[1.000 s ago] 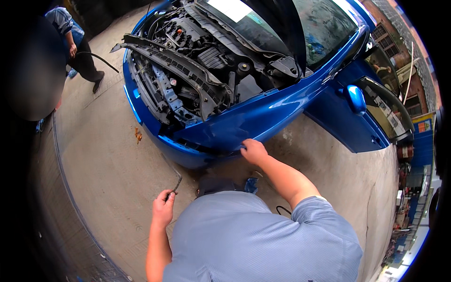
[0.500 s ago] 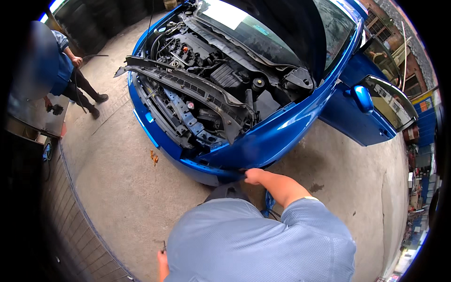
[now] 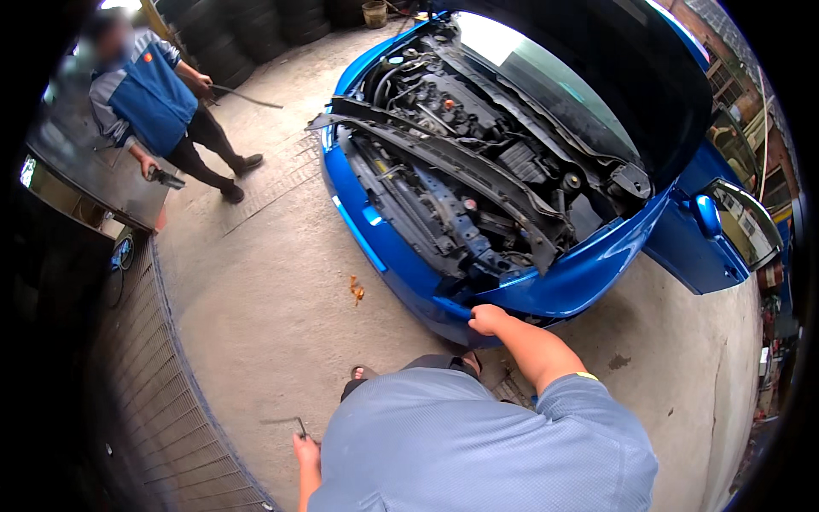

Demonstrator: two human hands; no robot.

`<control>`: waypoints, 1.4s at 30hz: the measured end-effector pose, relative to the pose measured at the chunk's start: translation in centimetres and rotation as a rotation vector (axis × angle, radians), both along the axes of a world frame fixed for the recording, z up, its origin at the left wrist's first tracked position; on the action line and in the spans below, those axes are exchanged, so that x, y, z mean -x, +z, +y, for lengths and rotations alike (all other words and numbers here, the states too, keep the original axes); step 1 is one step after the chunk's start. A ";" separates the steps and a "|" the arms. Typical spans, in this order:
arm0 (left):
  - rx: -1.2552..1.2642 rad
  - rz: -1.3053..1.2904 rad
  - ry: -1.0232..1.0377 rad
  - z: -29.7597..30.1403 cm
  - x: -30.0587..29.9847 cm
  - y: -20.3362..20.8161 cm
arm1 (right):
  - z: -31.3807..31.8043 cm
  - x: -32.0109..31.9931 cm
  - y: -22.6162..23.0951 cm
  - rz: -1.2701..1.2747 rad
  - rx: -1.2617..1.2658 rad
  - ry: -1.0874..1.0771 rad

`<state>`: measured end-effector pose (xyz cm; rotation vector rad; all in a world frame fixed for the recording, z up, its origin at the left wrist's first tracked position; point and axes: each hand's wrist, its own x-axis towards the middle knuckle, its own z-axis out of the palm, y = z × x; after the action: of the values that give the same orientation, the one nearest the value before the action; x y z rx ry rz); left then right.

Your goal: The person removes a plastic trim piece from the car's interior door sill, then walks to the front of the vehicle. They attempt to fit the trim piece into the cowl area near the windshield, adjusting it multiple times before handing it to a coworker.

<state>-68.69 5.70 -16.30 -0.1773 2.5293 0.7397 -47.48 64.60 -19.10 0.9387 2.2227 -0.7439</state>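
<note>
My right hand (image 3: 488,320) is closed on the upper corner edge of the blue front bumper (image 3: 444,317), where it meets the fender (image 3: 573,288). A dark gap shows between bumper and fender beside my fingers. Low on the left, away from the car, my left hand (image 3: 305,450) grips a thin L-shaped metal tool (image 3: 299,424); its long arm points left and looks blurred. Above the bumper the engine bay (image 3: 465,111) lies uncovered under the raised hood (image 3: 631,64). A long black plastic cowl panel (image 3: 444,171) rests loose across the front of the bay.
A co-worker (image 3: 162,94) stands at the far left, a dark hose (image 3: 247,98) in one hand and a black object (image 3: 166,177) in the other. The car door (image 3: 704,243) hangs open on the right. Orange-brown debris (image 3: 356,290) and a floor grate (image 3: 183,375) lie left.
My view has swung left, so the car sits farther right and the co-worker shows more fully. The left hand and its tool have come further into view; the right hand stays on the bumper.
</note>
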 end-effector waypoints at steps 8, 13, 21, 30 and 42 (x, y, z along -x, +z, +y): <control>-0.217 -0.250 0.120 -3.8 15.8 4.6 | -10.0 7.7 4.1 -0.007 0.101 -0.097; -0.109 -0.261 0.040 -3.1 25.3 3.0 | -10.2 11.5 4.8 -0.064 0.072 -0.178; 0.170 -0.024 -0.117 2.7 37.3 6.0 | -3.3 19.9 -0.1 -0.145 0.007 -0.249; 0.219 -0.169 -0.053 -1.0 48.1 -0.4 | 2.2 46.9 7.0 0.217 0.004 -0.115; 0.201 -0.149 -0.470 15.1 86.0 -2.5 | 4.2 64.6 5.7 -0.037 0.031 -0.427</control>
<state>-154.66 20.78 -18.84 0.2785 2.3644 0.2755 -112.11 68.78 -13.43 1.4214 1.9922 -0.9350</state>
